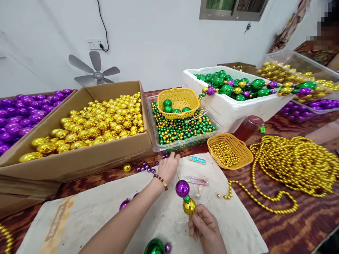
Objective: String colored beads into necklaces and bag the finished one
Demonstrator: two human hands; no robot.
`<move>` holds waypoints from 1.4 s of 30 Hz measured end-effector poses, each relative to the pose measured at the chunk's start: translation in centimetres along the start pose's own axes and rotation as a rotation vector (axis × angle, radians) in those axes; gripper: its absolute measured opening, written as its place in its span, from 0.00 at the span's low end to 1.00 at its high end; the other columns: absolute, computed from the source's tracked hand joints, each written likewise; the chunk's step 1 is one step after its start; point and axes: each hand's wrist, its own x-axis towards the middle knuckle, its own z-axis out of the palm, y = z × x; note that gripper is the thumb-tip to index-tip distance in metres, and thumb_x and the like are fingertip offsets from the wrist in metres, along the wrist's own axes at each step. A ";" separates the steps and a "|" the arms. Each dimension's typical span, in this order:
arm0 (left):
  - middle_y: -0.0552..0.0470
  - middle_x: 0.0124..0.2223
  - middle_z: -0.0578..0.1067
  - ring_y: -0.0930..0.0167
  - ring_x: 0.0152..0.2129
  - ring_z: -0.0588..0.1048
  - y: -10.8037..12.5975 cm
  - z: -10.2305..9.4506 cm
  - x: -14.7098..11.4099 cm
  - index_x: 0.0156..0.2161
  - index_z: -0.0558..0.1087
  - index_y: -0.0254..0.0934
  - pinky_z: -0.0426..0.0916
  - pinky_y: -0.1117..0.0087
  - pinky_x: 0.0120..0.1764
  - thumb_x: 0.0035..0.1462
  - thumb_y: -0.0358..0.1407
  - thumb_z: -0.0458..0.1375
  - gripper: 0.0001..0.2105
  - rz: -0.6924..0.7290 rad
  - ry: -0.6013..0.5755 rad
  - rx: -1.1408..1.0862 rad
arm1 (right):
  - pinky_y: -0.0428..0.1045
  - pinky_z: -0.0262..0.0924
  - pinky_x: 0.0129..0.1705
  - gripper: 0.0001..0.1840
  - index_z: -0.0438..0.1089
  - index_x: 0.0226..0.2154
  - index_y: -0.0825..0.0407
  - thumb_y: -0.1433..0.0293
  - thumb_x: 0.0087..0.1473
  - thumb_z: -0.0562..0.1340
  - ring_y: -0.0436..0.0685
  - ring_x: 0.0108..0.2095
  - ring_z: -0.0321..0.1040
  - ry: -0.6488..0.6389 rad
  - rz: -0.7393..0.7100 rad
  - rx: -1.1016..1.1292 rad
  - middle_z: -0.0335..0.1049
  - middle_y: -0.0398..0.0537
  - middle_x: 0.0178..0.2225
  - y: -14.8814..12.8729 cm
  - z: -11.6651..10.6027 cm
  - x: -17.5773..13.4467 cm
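My right hand (pixel 205 225) pinches a short strand at its gold ball bead (pixel 189 206). Above that, a small green bead (pixel 186 199) and a large purple ball bead (pixel 182 188) sit in line. A thin needle (pixel 178 178) sticks up out of the purple bead. My left hand (pixel 169 167), a beaded bracelet at its wrist, reaches over the cloth to the small purple beads (pixel 145 166) by the clear tray (pixel 185 143). Its fingers are bent together, and what lies between them is hidden.
A carton of gold beads (pixel 87 150) stands left, a foam box (pixel 212 102) of green beads behind. Yellow baskets (pixel 178 97) hold beads. Pink-handled scissors (pixel 200 182) lie on the white cloth (pixel 100 211). Gold bead strands (pixel 296 165) pile up right, near a lidded jar (pixel 249 128).
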 end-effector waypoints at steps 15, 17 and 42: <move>0.41 0.44 0.76 0.62 0.38 0.78 1.0 -1.5 -0.4 0.45 0.67 0.37 0.69 0.63 0.38 0.66 0.40 0.46 0.11 -0.086 0.083 -0.331 | 0.41 0.51 0.20 0.16 0.67 0.27 0.54 0.59 0.55 0.66 0.47 0.19 0.62 0.080 -0.055 -0.022 0.68 0.42 0.22 -0.4 -0.9 -0.1; 0.44 0.44 0.76 0.67 0.36 0.79 0.8 -2.8 -2.7 0.47 0.65 0.37 0.71 0.67 0.36 0.67 0.43 0.42 0.14 -0.098 0.084 -0.546 | 0.42 0.50 0.21 0.16 0.68 0.26 0.54 0.59 0.55 0.65 0.47 0.19 0.61 0.109 -0.075 -0.068 0.67 0.42 0.21 -0.8 -0.7 -0.3; 0.50 0.41 0.76 0.68 0.36 0.78 0.5 -4.5 -8.9 0.42 0.72 0.36 0.71 0.70 0.41 0.57 0.33 0.62 0.08 -0.402 0.214 -1.934 | 0.44 0.53 0.25 0.16 0.69 0.27 0.54 0.58 0.55 0.64 0.48 0.20 0.61 0.114 -0.040 -0.250 0.67 0.42 0.21 -2.7 2.7 -1.9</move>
